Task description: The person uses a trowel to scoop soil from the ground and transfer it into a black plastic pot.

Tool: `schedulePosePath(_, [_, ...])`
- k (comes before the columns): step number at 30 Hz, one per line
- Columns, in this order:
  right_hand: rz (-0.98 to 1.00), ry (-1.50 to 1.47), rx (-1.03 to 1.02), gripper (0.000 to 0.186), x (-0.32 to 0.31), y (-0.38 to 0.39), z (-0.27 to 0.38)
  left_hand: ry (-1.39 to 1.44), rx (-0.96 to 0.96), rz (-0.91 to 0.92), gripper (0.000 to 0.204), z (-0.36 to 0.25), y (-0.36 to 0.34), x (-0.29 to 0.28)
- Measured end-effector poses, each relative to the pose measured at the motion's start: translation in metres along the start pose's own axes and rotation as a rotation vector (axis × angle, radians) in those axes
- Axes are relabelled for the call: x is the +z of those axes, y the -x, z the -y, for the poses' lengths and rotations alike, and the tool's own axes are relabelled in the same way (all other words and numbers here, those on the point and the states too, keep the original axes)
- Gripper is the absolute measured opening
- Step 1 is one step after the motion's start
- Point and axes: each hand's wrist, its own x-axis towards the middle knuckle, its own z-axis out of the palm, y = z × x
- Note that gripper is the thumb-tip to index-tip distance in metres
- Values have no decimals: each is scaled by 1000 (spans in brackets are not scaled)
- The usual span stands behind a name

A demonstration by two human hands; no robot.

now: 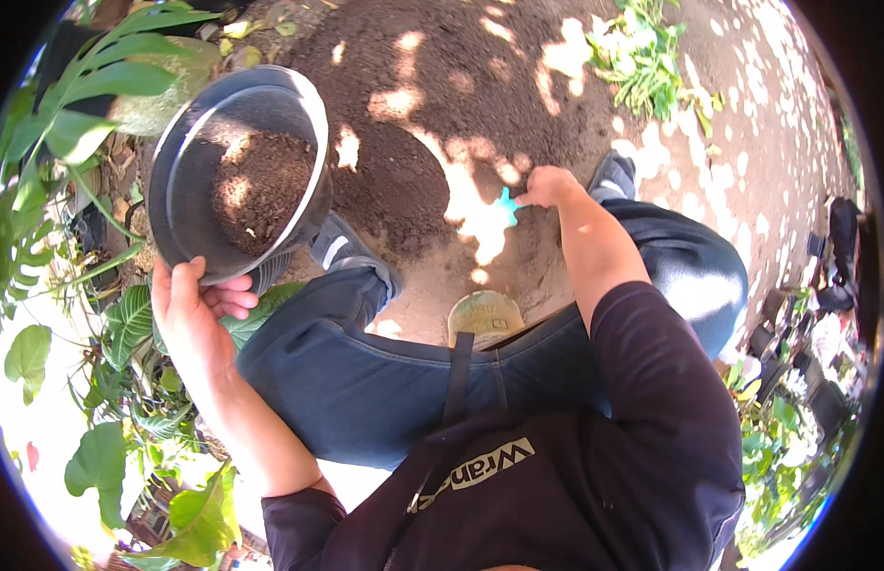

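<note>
My left hand [189,303] grips the near rim of a wide black plant pot [178,195], thumb on the rim and fingers beneath. The pot is tilted so its mouth faces me, with dark loose soil [275,181] lying inside. Out to the right, my right hand [550,187] is closed round a small turquoise hand tool [506,206]. The tool's end is down at the ground by the edge of a dark soil heap [394,171]. Strong sunlight washes out that patch, so the tool's exact shape is unclear.
Leafy plants [99,466] crowd the left side, close to the pot. A low, pale round seat or container [485,314] sits between my legs. Pulled green plants [642,62] lie beyond the heap. Dark objects and greenery line the far right edge [827,381].
</note>
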Motion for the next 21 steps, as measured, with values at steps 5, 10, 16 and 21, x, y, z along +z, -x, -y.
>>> schedulePosePath(5, [-135,3,-62,56,-6,13,-1,59,35,11,18,1,4,-12])
schedulePosePath(10, [-296,20,-48,57,-18,28,10,154,47,55,18,6,5,-25])
schedulePosePath(16, [-392,-33,-8,50,-34,42,23,163,21,71,20,1,4,-25])
schedulePosePath(21, [-368,-51,-1,43,-55,49,32,240,40,47,21,-2,2,-28])
